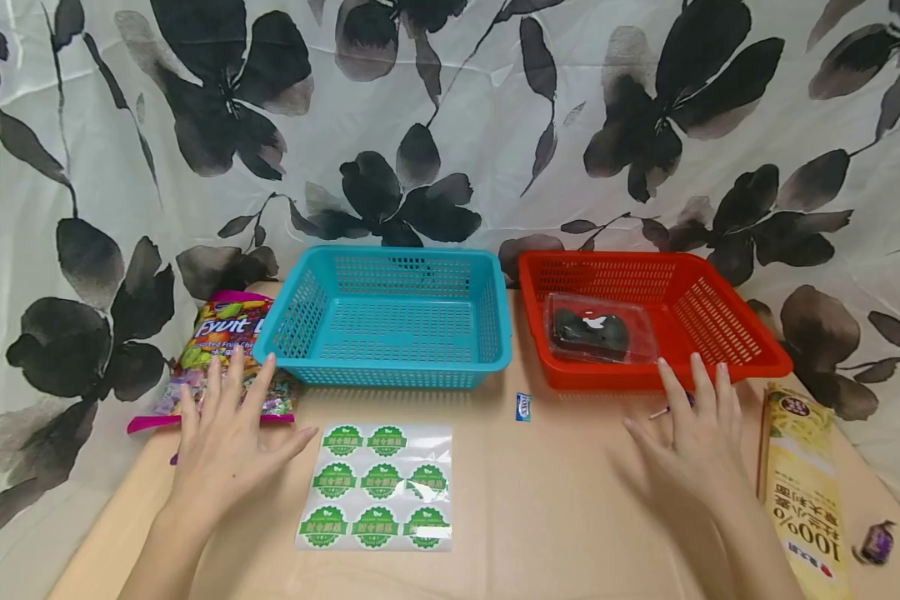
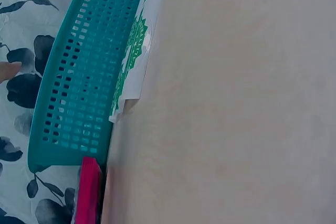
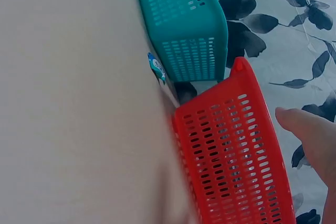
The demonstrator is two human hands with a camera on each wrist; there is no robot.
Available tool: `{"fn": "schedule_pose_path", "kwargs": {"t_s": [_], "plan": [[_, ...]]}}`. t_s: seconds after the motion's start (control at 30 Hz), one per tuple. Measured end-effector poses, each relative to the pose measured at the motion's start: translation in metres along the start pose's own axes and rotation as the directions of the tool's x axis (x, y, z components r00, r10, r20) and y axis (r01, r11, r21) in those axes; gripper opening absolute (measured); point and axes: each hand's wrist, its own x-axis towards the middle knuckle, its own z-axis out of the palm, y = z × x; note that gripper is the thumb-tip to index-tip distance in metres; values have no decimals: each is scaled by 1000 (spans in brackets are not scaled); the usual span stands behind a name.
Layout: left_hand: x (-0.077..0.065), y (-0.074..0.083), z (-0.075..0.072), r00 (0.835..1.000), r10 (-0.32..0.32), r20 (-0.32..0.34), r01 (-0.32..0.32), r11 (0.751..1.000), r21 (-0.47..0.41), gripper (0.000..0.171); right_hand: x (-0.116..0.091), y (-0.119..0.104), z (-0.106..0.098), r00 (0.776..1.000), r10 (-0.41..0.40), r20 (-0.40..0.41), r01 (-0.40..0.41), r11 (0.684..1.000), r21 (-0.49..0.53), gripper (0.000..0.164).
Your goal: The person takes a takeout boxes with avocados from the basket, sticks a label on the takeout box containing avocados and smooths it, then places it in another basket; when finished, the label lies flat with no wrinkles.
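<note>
My left hand (image 1: pixel 225 442) is spread with straight fingers, its fingertips overlapping a fruit candy bag (image 1: pixel 225 333) in the head view. Nothing is in its grasp. Fingers apart, my right hand (image 1: pixel 701 450) holds nothing either; it is nearest the front of a red basket (image 1: pixel 735 367). A small purple-ended stick, perhaps a lollipop (image 1: pixel 660 412), shows partly behind the right fingers. Inside the red basket lies a clear plastic box (image 1: pixel 641 333) with a dark item. Between the hands, a sheet of green round stickers (image 1: pixel 378 492) lies flat on the table.
A blue basket (image 1: pixel 382 379) stands at the back, left of the red one. A small blue-and-white packet (image 1: pixel 522 407) lies before the gap between them. At right are a yellow noodle package (image 1: pixel 802 492) and a purple wrapped candy (image 1: pixel 877 543). Floral cloth (image 1: pixel 510 158) hangs behind.
</note>
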Motion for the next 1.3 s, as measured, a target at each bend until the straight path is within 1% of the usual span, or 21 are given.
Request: {"fn": "schedule_pose_path", "kwargs": {"t_s": [0.13,0.3,0.53,0.7,0.87,1.0,1.1,1.17,1.3], "plan": [[3,4,-1,1000,11,9,-11,1000,-23,99,2,-1,-2,1000,-3,-20,4,999,40,82],[10,15,1,999,35,28,-34,998,-52,97,5,-1,-4,999,-10,-36,13,996,90,79],[30,33,4,993,122,-9,-122,988,-95,93,11,-2,-8,1000,-9,-15,11,991,137,75],[46,49,3,988,155,-12,-155,978,-138,90,18,2,-10,1000,-14,-4,14,982,190,70],[60,65,7,985,169,26,-162,973,-165,87,27,8,-12,1000,-9,7,7,965,263,63],[69,77,15,982,183,51,-170,966,-194,84,37,10,-13,1000,-10,11,6,951,311,57],[75,86,22,977,200,80,-178,960,-217,81,42,11,-13,999,8,49,-24,943,333,56],[79,92,26,972,211,104,-185,958,-217,80,45,12,-13,996,25,86,-52,940,336,57],[90,103,28,961,238,139,-206,955,-212,76,54,15,-9,989,43,144,-90,937,337,56]]}}
